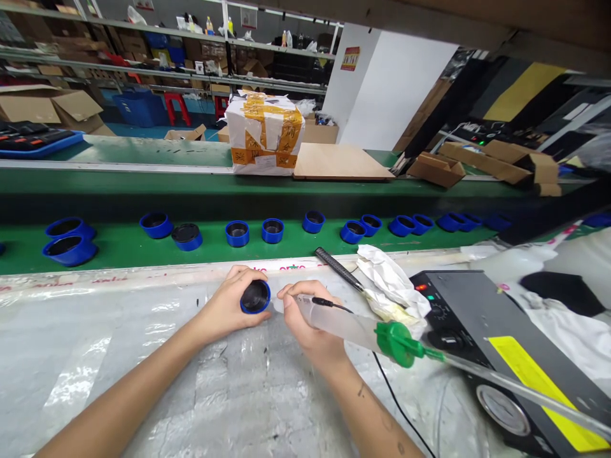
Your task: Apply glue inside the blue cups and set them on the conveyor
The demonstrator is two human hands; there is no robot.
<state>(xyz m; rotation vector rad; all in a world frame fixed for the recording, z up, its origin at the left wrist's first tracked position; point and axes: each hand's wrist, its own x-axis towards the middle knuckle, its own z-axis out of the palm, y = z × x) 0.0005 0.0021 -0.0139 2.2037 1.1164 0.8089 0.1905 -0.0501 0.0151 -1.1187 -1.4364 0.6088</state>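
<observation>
My left hand [230, 301] is closed around a round blue cup-like part [255, 297] with a black inside, its opening tilted toward me. In my right hand [310, 324] lies a clear dispensing syringe [356, 331], gripped like a pen, with a green cap [400, 344] on its rear end and a hose running off to the lower right. The syringe tip points at the right rim of the blue part; whether it touches is too small to tell. A black cable with a plug crosses the barrel near my right fingers.
Several similar blue parts [237, 233] stand along the green conveyor belt [214, 256]. A dispenser controller [458, 299] with a gauge sits to the right. Beside it lie crumpled white tissue [389, 280] and a black-handled tool [338, 267]. A taped box [265, 135] stands behind.
</observation>
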